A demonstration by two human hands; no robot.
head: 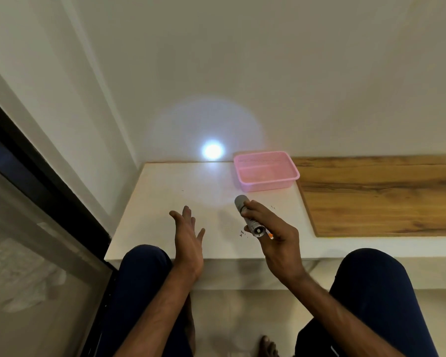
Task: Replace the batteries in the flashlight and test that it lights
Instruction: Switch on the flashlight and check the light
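Grey flashlight point(250, 220), markings unreadable, gripped in right hand point(277, 240); left hand point(188, 238) splayed, empty.

Mid-body of flashlight point(252, 225) hidden under R hand point(278, 243) fingers point(258, 206); dark specks point(242, 233) (near its tail) too small to ID.

flashlight point(251, 224) silver | basket point(265, 185) pink (dotted back wall) | shelf point(384, 197) brown wood-grain

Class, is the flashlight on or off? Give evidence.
On: the flashlight in the right hand throws a bright spot on the wall.
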